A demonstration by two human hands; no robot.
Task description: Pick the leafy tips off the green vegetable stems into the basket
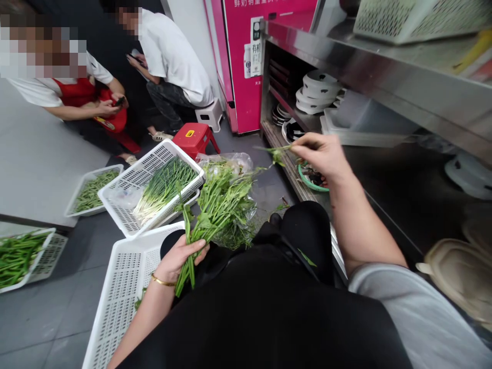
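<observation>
Ideally, the left hand (178,260), closed round the lower stems of a bright-green, leafy, long-stemmed vegetable bunch (218,214), should hold snugly without crushing them, while the right hand (318,156) pinches one thin, leafy green sprig (277,156) lightly by its end. Fresh-looking but tangled, the bunch fans out on the wearer's side of the square-topped red plastic stool (191,138); the sprig is to that stool's right.

Tilted bunch of leafy greens (221,205)
</observation>
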